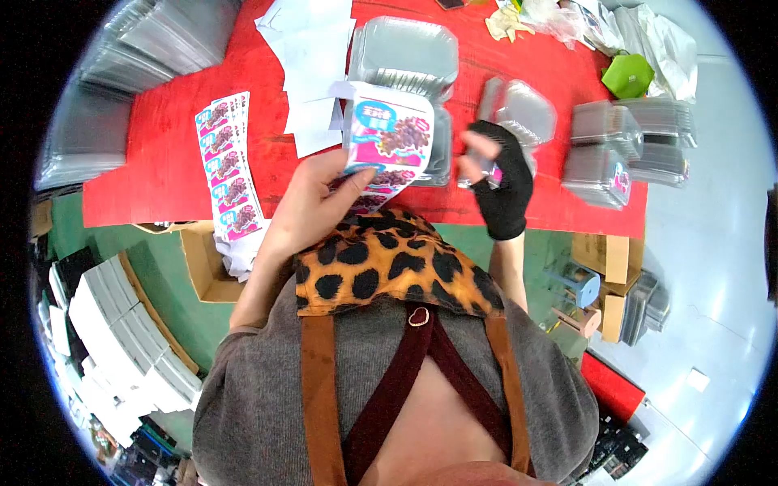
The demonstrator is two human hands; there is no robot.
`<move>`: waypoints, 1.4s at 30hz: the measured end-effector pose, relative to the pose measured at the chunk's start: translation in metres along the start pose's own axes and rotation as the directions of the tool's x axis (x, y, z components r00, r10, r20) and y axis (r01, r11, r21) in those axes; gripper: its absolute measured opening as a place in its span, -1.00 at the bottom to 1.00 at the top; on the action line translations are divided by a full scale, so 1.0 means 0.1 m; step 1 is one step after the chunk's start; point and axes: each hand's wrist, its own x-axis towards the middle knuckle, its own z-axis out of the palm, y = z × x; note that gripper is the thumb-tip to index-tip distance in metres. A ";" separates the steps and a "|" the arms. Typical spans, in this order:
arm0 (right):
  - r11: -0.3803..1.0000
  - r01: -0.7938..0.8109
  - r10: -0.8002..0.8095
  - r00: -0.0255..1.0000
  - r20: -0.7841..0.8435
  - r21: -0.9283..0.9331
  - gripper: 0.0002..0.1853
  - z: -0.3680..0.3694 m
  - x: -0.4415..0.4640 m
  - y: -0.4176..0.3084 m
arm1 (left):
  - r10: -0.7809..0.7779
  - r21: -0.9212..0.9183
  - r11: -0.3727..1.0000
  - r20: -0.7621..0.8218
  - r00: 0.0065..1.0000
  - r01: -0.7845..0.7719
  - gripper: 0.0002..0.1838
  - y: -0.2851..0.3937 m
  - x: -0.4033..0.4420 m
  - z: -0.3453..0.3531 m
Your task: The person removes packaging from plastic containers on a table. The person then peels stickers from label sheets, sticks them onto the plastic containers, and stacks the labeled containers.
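My left hand (318, 202) pinches a sheet of printed labels (393, 134) between thumb and fingers. The labels show purple grapes on white, blue and pink, and the sheet curls over clear plastic clamshell boxes (405, 49). My right hand (504, 182), in a black fingerless glove, is slightly blurred at the table's front part. Its bare fingertips point left and stand apart, with nothing visible between them. Just beyond it lies a clear plastic box (527, 113), and a bit of pink print shows beside the glove.
Strips of grape labels (229, 166) lie on the red table (170, 162) at left. White paper sheets (308, 73) spread behind them. Stacked clear boxes stand at the far left (162, 40) and right (600, 154). A green object (628, 77) sits near plastic bags (660, 49).
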 end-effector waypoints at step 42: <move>0.971 0.096 -0.169 0.922 0.348 0.218 -0.83 0.31 0.18 -0.53 | 0.262 0.459 0.810 0.273 0.926 -0.364 -0.92 -0.03 -0.03 0.04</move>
